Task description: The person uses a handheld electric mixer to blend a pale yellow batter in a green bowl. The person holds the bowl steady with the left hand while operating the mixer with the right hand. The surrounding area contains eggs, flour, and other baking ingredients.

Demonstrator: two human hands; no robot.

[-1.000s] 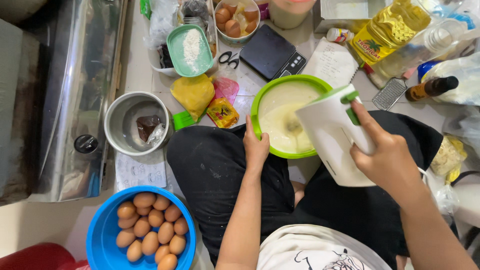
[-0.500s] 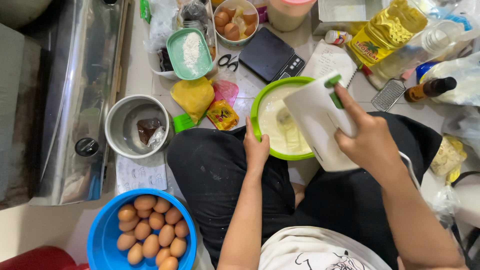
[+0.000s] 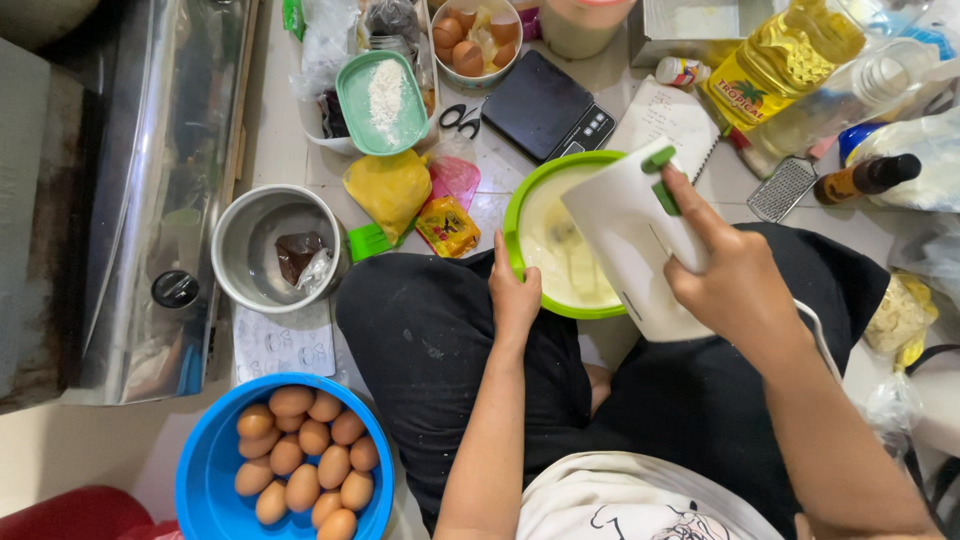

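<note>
1. The right hand (image 3: 735,275) is closed around the handle of a white hand mixer (image 3: 630,235) with green buttons, its beaters down in pale batter.
2. The left hand (image 3: 515,295) grips the near rim of the green bowl (image 3: 520,215), fingers curled over the edge; the bowl sits on the floor against the person's crossed legs.
3. To mix well, the beaters should likely stay below the batter's surface and off the bowl wall, with the left hand holding the bowl firm.
4. Far right: a clear bottle of yellow oil (image 3: 775,60) with a yellow label, and a dark brown bottle (image 3: 865,178) lying on its side.
5. Left of the bowl: a small yellow and red packet (image 3: 448,226) and a yellow bag (image 3: 388,188).
6. Near left: a blue bowl of brown eggs (image 3: 215,470).
</note>
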